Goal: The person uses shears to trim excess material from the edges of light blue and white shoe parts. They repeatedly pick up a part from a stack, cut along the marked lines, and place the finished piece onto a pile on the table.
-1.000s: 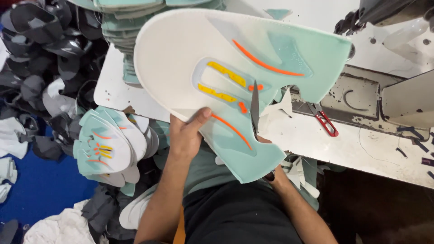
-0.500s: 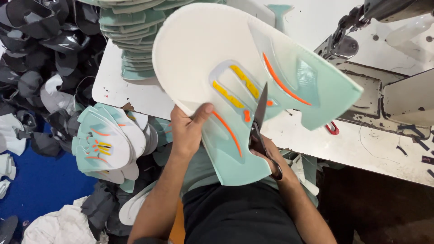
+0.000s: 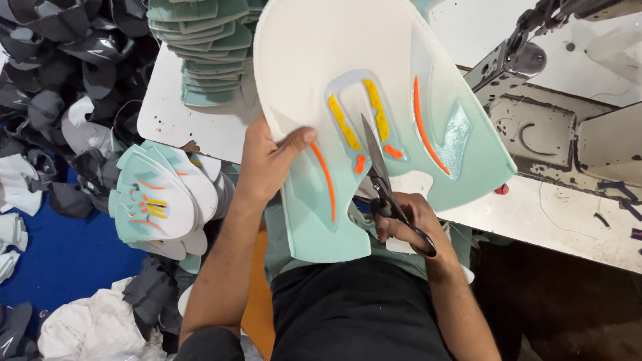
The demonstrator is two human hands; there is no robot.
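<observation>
My left hand (image 3: 269, 162) grips the lower left edge of a large flat shoe upper piece (image 3: 314, 67), white and mint green with yellow and orange stripes, held up in front of me. My right hand (image 3: 409, 227) holds black scissors (image 3: 386, 184) by the handles. The blades point up into the notch in the middle of the piece, near the yellow stripes.
A pile of similar mint pieces (image 3: 160, 200) lies at my left, another stack (image 3: 200, 53) on the white table (image 3: 167, 113). Dark shoe parts (image 3: 60, 67) are heaped at far left. A sewing machine (image 3: 568, 127) stands at right. White rags (image 3: 93, 327) lie on the blue floor.
The shoe piece has rotated more upright and shifted right. My right hand has brought the scissors up into the middle notch, where they were earlier lying across the piece.
</observation>
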